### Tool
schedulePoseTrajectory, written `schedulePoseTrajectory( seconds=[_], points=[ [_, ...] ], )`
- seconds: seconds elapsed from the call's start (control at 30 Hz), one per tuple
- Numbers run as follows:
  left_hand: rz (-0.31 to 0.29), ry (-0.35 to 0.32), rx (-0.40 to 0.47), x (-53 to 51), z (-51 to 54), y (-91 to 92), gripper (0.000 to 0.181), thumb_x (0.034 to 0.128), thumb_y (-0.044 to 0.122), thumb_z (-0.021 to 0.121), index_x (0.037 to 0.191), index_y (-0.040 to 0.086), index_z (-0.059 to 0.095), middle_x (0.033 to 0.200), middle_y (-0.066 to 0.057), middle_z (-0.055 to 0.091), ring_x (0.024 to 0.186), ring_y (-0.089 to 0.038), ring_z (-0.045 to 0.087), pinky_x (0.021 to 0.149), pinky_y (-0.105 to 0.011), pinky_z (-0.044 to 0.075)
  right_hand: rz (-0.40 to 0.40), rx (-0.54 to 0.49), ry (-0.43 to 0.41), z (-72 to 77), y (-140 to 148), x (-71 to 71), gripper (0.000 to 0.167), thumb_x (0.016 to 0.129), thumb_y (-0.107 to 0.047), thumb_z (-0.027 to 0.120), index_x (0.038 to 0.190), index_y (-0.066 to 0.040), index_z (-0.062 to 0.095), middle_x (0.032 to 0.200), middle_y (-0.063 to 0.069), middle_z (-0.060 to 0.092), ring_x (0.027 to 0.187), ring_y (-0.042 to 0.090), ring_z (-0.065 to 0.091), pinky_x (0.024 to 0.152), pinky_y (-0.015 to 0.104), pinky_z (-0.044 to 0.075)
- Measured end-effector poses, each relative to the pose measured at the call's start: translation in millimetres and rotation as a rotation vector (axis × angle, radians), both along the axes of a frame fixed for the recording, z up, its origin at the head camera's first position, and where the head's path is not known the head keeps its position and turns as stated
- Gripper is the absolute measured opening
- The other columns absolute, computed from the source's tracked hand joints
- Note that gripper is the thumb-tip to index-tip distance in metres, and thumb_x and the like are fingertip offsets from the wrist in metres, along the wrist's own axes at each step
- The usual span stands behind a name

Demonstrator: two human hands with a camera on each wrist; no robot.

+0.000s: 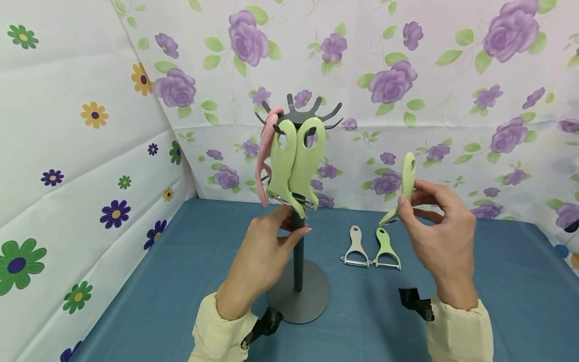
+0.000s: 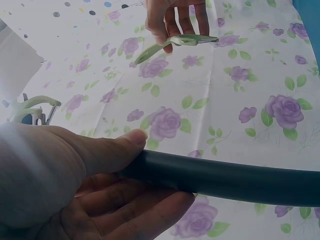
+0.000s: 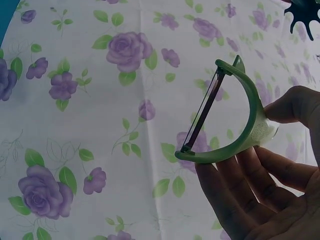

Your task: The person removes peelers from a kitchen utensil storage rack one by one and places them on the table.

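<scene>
A dark stand (image 1: 298, 266) with hooks around its top holds a pink peeler (image 1: 264, 156) and two green peelers hanging side by side. My left hand (image 1: 260, 256) grips the stand's pole just below them; in the left wrist view thumb and fingers lie around the dark pole (image 2: 225, 180). To the right of the stand, my right hand (image 1: 441, 236) pinches another green peeler (image 1: 408, 176) above the table, its hole end up. The right wrist view shows that peeler's curved frame (image 3: 252, 115) and blade, held by thumb and fingers of the right hand (image 3: 270, 195).
On the blue table (image 1: 181, 301) between the stand and my right hand lie a whitish peeler (image 1: 356, 241) and a green peeler (image 1: 384, 244), side by side. Flowered cloth (image 1: 344, 90) hangs behind the table and along its left side. Several upper hooks hold nothing.
</scene>
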State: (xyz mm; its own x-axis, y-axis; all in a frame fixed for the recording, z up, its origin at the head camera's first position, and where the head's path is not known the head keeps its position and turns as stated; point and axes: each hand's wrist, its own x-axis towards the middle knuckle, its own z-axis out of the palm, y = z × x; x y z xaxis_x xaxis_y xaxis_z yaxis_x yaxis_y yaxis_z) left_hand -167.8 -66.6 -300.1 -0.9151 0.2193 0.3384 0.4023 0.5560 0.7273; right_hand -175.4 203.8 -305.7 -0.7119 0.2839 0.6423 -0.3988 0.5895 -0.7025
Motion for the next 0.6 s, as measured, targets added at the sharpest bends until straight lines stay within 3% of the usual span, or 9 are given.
schedulePoseTrajectory(
  seconds=[0.6],
  points=[
    [-0.004, 0.002, 0.003, 0.6, -0.1, -0.1, 0.012, 0.0971, 0.020, 0.071, 0.107, 0.016, 0.066, 0.096, 0.004, 0.072, 0.094, -0.009, 0.072, 0.083, -0.030, 0.063, -0.031, -0.002, -0.026, -6.0, 6.3, -5.5, 0.032, 0.092, -0.019, 0.075, 0.124, -0.017, 0.073, 0.099, -0.012, 0.065, 0.093, 0.000, 0.062, 0.078, 0.004, 0.051]
  ],
)
